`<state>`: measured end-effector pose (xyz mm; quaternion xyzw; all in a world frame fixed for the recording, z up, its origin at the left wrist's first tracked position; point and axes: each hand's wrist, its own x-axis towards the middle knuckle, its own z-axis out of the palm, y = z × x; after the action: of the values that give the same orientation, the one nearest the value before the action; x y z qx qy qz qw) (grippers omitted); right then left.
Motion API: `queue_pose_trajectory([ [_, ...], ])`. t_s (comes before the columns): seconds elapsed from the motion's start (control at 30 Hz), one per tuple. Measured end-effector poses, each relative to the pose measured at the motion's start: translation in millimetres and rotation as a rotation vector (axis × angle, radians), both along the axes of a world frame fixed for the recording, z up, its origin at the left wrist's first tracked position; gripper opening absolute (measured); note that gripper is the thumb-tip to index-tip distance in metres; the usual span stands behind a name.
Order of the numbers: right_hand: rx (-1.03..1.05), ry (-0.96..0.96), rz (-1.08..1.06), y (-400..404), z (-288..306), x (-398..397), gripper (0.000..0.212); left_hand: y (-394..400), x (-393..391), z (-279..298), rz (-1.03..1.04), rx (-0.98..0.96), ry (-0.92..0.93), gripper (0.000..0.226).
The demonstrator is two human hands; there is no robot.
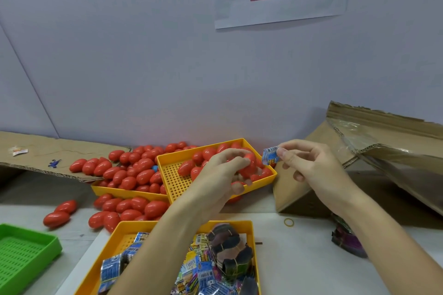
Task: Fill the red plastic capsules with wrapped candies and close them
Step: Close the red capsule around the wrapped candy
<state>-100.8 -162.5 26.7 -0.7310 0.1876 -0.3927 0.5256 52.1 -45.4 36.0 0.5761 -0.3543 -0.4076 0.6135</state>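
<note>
My left hand (225, 172) reaches over the far yellow tray (178, 182) and grips a red capsule (248, 165) among several others lying there. My right hand (309, 165), just right of that tray, pinches a blue wrapped candy (270, 155) between thumb and fingers. A near yellow tray (250, 227) holds several blue and yellow wrapped candies (203, 270) and dark bundles tied with rubber bands (230, 246). More red capsules (134, 170) fill a second yellow tray and spill onto the table at the left.
A green perforated tray (24, 254) sits at the lower left. Flattened cardboard (48, 153) lies at the back left; an open cardboard box (374, 151) with plastic film stands at the right. A rubber band (288, 222) and a dark packet bundle (347, 239) lie on the table.
</note>
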Motion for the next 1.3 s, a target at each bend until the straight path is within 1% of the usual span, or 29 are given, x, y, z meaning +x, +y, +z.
queue_pose_trajectory([
  [0.1, 0.02, -0.005, -0.005, -0.1, 1.9, -1.4, 0.016, 0.9, 1.0, 0.2, -0.044, -0.007, -0.058, 0.01],
  [0.3, 0.051, -0.027, -0.015, -1.6, 3.6, -5.1, 0.019, 1.5, 4.8, -0.1, -0.038, -0.053, -0.153, 0.018],
  [0.43, 0.052, -0.044, -0.015, -0.9, 3.1, -4.5, 0.018, 0.5, 5.8, -1.4, -0.013, -0.075, -0.228, 0.014],
  [0.6, -0.019, -0.045, -0.022, 1.5, 3.3, -3.3, 0.019, 0.8, 7.0, -2.3, -0.01, -0.067, -0.291, 0.012],
  [0.73, -0.078, -0.03, 0.005, 3.2, 4.8, -4.9, 0.023, 0.9, 6.8, -1.8, -0.004, -0.072, -0.302, 0.012],
  [0.93, -0.128, 0.02, 0.013, 1.3, 2.8, -4.6, 0.02, 1.7, 6.9, -2.7, -0.007, -0.073, -0.368, 0.015],
  [1.07, -0.137, 0.007, 0.004, 1.0, 1.9, -3.9, 0.02, 1.4, 4.7, -3.2, 0.001, -0.076, -0.376, 0.022],
  [1.13, -0.136, 0.002, -0.002, 1.0, 1.6, -3.4, 0.02, 0.8, 3.5, -3.5, 0.02, -0.08, -0.364, 0.021],
  [1.2, -0.133, 0.001, -0.002, 1.2, 1.6, -2.9, 0.018, 0.8, 2.2, -3.6, 0.028, -0.086, -0.341, 0.02],
  [1.3, -0.141, -0.003, -0.002, 1.7, 2.2, -2.0, 0.015, 1.7, 2.0, -3.8, 0.006, -0.095, -0.282, 0.027],
])
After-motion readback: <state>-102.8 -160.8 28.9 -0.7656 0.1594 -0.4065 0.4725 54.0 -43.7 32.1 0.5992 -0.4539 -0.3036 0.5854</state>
